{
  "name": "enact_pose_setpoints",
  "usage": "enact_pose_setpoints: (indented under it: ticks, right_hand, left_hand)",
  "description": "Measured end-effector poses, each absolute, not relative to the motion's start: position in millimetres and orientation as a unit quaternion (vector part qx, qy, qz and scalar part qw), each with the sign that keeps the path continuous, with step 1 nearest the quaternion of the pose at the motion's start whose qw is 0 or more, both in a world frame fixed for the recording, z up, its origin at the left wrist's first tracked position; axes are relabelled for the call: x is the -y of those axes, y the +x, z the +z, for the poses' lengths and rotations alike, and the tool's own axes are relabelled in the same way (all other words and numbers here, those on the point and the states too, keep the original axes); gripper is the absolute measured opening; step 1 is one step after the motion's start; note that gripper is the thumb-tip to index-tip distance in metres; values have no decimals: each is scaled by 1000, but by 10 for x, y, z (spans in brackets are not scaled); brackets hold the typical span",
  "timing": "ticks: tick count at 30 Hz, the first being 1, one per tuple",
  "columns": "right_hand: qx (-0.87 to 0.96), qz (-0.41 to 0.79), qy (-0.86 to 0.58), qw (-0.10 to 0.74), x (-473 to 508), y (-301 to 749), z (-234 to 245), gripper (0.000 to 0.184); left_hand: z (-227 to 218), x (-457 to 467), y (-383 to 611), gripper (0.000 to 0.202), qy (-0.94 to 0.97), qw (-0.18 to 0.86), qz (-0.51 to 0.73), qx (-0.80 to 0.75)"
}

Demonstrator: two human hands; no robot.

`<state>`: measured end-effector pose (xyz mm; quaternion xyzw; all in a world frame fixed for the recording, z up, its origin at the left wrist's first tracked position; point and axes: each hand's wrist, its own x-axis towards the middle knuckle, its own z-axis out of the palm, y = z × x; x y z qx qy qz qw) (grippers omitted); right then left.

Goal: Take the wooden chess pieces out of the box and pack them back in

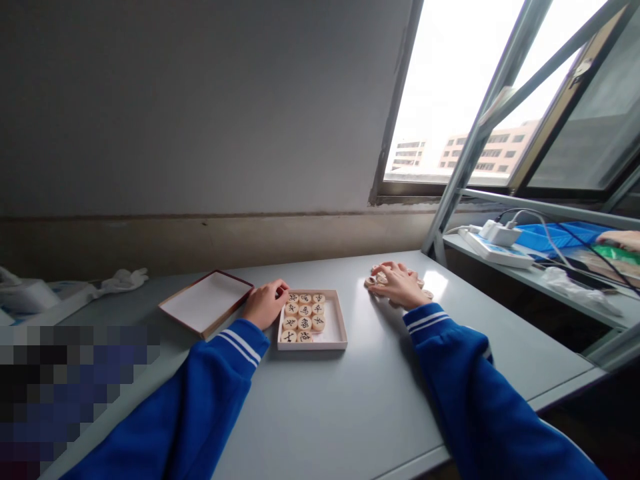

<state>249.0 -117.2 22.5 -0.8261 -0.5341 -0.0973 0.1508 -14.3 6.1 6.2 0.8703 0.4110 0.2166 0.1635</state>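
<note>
"Where are the xiangqi pieces?"

"I see some in rows in the shallow box (pixel 337 316), others in a loose cluster (pixel 371 283) on the surface (pixel 345 407), under my right hand (pixel 400 283)."

"Gripping?"

"Its fingers bend over them; I can't tell whether they pinch one. My left hand (pixel 266 303) is half curled by the box's left wall, grip unclear."

"Handling?"

"Light, hard, maybe slippery, I'd judge. I'd take each by opposite sides of its round rim."

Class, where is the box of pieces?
In the head view, near the middle: the box stands on the table, just right of the left hand and lid.
</note>
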Motion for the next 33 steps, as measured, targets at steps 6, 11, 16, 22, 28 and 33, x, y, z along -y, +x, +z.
enact_pose_setpoints:
  ticks: [6,11,16,22,28,33]
  right_hand:
    - [665,-63,-710,224,1154,2230,323,23]
    - [785,15,-595,171,1172,1747,363,19]
    - [810,25,-567,147,1223,1573,402,20]
    - [807,-24,-576,132,1177,1453,350,22]
    - [747,-52,-630,205,1080,1785,406,28]
    - [582,-128,-786,166,985,2327,291,25]
  left_hand:
    - [59,-58,-136,17,870,170,221,-407]
    - [65,-46,-136,16,869,166,226,-407]
    - [63,-50,-136,15,870,157,223,-411]
    - [65,-58,-133,17,871,170,218,-407]
    - [73,-54,-131,15,872,159,224,-406]
    - [64,-57,-131,16,870,168,229,-404]
